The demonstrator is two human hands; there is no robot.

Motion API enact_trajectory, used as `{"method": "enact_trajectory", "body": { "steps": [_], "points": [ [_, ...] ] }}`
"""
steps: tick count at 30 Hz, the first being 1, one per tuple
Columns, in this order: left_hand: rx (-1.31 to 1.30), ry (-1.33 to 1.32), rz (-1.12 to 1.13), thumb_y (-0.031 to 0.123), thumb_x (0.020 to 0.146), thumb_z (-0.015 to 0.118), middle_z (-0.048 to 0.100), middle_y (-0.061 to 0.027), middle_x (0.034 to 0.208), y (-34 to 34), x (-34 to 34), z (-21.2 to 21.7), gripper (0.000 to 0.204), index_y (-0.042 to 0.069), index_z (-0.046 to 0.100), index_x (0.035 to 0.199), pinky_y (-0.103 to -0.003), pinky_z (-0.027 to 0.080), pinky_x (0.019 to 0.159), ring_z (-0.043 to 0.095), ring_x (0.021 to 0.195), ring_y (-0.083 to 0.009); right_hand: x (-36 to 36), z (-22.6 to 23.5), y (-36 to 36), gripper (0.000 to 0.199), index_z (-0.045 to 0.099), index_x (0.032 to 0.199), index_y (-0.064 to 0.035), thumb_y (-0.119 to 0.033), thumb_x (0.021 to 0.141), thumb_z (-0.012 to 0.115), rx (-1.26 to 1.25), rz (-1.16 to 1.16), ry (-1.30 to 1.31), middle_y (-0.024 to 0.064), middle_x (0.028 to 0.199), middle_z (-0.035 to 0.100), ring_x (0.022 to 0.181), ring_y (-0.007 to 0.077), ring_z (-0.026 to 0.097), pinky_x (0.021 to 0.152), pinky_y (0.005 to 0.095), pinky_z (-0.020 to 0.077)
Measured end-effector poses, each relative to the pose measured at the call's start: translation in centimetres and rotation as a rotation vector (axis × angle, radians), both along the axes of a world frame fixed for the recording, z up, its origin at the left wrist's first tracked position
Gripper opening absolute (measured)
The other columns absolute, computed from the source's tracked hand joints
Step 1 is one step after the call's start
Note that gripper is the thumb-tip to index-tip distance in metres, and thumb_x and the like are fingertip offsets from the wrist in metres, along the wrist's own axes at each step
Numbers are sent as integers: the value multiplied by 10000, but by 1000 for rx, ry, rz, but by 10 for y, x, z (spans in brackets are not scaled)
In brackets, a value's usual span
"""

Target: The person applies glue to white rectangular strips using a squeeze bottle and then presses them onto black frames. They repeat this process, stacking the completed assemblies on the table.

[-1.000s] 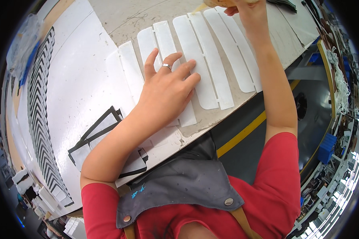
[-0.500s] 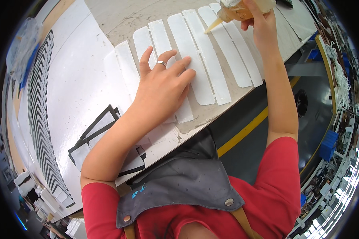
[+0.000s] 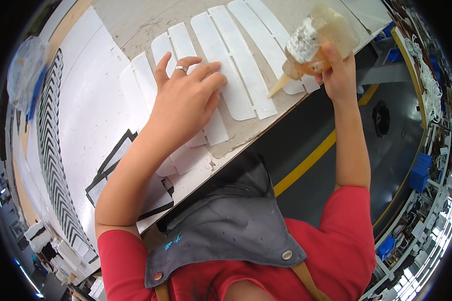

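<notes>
Gripped in my right hand point(image 3: 339, 75) is a translucent glue bottle point(image 3: 314, 42) holding amber liquid, with a whitish crust on its side. Its tapered nozzle points down-left, the tip at the near end of a long white strip point(image 3: 248, 75). My left hand point(image 3: 191, 93) rests with fingers spread over the white pieces, fingertips on the left part of a rounded white piece point(image 3: 218, 60). Several such long white pieces lie side by side in a row on the worktable point(image 3: 140, 25). The palm hides parts of the pieces under it.
Black-edged flat pieces point(image 3: 158, 198) lie by my left forearm. A long overlapping stack of black-and-white pieces point(image 3: 55, 140) runs along the left. Beyond it sits a clear plastic bag point(image 3: 27, 75). The table's front edge point(image 3: 256, 135) slants past my apron, with dark floor beyond.
My right hand has brought the bottle nearer, its nozzle shifting from the strip's middle to its near end. The table and its pieces appear slightly further left in view, with my left hand.
</notes>
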State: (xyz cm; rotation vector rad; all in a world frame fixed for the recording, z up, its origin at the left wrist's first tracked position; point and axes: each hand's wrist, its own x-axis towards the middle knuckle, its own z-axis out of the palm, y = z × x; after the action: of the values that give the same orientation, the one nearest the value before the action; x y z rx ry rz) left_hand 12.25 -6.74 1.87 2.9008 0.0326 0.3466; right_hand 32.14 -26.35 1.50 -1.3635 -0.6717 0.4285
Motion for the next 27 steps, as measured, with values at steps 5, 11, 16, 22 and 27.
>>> {"method": "enact_trajectory", "body": {
  "steps": [5,11,16,22,27],
  "points": [
    [-57,63,1,105,852,569,630,-28,1082,2,7,10,81,106,626,911,-499,149,1078,512,1112,-255,2,-7,-12,362,565,1017,-15,-335,862,637,81,73,215,44,808,610,566,85,552,377,202,380],
    [-77,168,30,139,853,566,613,-57,964,7,25,24,72,74,591,873,-499,175,1066,522,1064,-260,55,20,47,395,551,1083,-36,-371,880,611,176,-137,-41,41,867,622,649,96,591,429,218,424],
    [-66,71,-26,171,852,571,596,-57,1016,-5,43,20,138,89,591,961,-512,195,1057,511,1092,-273,93,15,91,361,555,1082,-55,-346,881,627,98,-73,-253,31,874,621,687,96,600,469,218,459],
    [-40,65,-78,197,851,575,550,-52,1205,-18,62,6,239,102,591,1070,-524,194,1058,474,1180,-282,114,-2,120,342,564,1062,-53,-306,857,669,126,-60,-282,28,864,621,632,86,586,434,199,437],
    [-21,114,-88,196,841,592,553,-50,1198,-18,66,4,240,100,600,1061,-530,191,1060,473,1184,-280,115,-5,119,328,572,1045,-46,-288,850,677,130,-108,-274,31,838,620,594,83,574,408,203,420]
  ]
}}
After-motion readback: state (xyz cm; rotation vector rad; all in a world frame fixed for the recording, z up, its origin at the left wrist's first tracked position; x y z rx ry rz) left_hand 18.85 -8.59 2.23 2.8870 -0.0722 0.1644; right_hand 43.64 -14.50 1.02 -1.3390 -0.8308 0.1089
